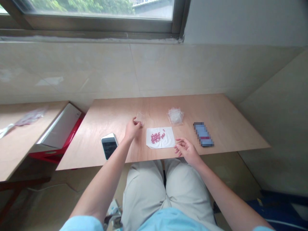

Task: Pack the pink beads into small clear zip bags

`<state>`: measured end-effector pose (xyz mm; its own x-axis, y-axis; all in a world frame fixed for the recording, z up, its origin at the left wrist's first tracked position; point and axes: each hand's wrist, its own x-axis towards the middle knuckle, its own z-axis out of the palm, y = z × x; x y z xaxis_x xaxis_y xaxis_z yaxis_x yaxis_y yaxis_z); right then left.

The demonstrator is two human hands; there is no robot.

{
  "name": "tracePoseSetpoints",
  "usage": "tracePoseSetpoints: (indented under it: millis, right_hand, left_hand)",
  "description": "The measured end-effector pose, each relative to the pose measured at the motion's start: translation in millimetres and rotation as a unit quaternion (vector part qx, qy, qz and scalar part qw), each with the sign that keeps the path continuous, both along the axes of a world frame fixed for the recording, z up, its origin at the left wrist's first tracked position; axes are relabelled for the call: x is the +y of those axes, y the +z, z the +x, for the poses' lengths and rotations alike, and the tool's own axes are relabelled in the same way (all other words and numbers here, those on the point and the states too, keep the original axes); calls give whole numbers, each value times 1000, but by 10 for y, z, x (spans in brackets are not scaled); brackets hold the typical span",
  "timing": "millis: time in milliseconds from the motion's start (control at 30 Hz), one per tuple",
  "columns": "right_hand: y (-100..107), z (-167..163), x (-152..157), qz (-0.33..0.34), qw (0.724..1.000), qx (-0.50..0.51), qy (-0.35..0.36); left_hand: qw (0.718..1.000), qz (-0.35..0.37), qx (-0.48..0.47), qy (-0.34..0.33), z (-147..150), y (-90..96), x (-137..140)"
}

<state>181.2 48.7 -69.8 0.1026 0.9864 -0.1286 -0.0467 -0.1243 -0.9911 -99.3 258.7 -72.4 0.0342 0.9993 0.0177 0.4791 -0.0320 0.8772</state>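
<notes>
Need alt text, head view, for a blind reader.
A person's left hand is at a small clear bag and the right hand near a white sheet bearing small red pieces, on a wooden table. Clear bags lie beyond the sheet, a white phone at left, a pixelated phone at right.

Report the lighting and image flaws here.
Head view throughout: brightest at the window, dim on the lower-left floor; the smartphone near the right hand is pixelated; the clear plastic bag at the left hand looks faint.
</notes>
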Motion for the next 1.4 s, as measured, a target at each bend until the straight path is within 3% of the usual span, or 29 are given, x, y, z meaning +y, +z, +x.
tracePoseSetpoints:
  millis: [167,267,433,600,733,933,1167,1267,1400]
  right_hand:
    - [-53,32,89,-6,999,-47,-6]
    - [-57,108,258,14,994,-110,-24]
    - [-72,336,770,93,951,-285,-80]
    - [-183,505,1225,107,909,-378,-136]
    - [-299,558,1361,102,895,-408,-149]
    - [-409,641,1373,93,917,-351,-163]
    - [-252,518,1101,40,982,-67,-172]
    - [-130,370,847,19,990,12,-138]
    - [-73,198,491,-4,998,-20,-54]
  left_hand:
    - [967,122,220,37,-32,-160,22]
    - [937,190,291,28,-86,-189,-60]
    - [907,243,325,-110,-165,-178,-179]
    - [904,225,341,-126,-186,-125,-278]
    - [902,232,342,-127,-201,-50,-370]
    - [928,237,265,-114,-177,50,-634]
    - [961,170,126,-180,-14,280,-1048]
    - [968,117,73,-208,100,433,-1205]
    - [979,37,-8,-202,265,590,-1388]
